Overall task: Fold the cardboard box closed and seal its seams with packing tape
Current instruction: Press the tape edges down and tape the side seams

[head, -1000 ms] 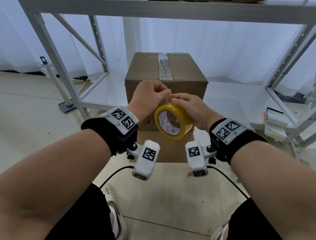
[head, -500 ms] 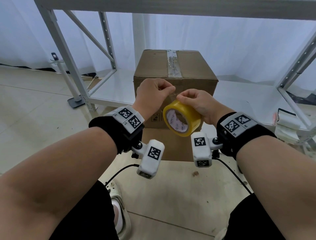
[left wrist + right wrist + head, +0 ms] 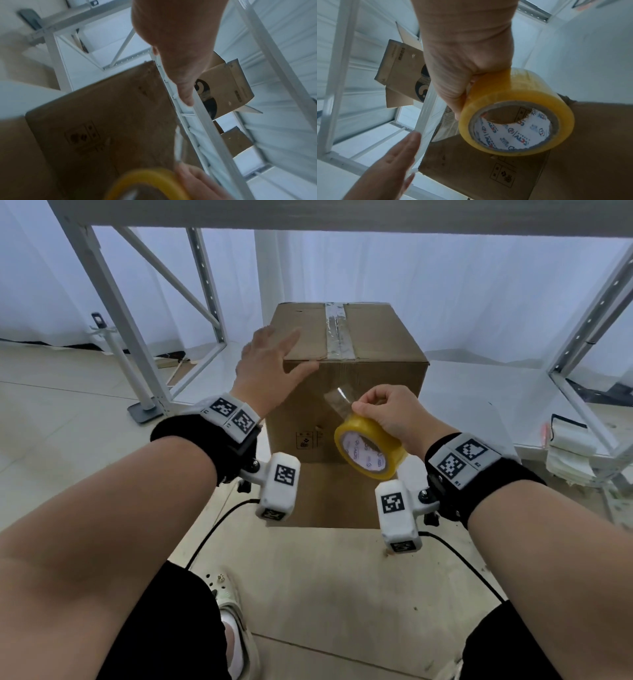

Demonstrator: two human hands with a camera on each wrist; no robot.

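Box (image 3: pixel 346 392) sits on the low shelf (image 3: pixel 479 392) at its front edge, flaps closed, one strip of tape already along the top centre seam. Left hand (image 3: pixel 267 364) flat, fingers straight, at the box's top-left front corner; contact unclear. Right hand (image 3: pixel 387 410) curled round the tape roll (image 3: pixel 370 450), pinching the peeled free end. Likely light stiff cardboard, so brace the top edge; the tape looks thin and clingy, so keep it taut. Only the right wrist view shows the roll's printed core and another carton overhead.

Low white shelf (image 3: pixel 479 385) carries cardboard box (image 3: pixel 349 405); stacked white papers (image 3: pixel 565 453) at its right edge.
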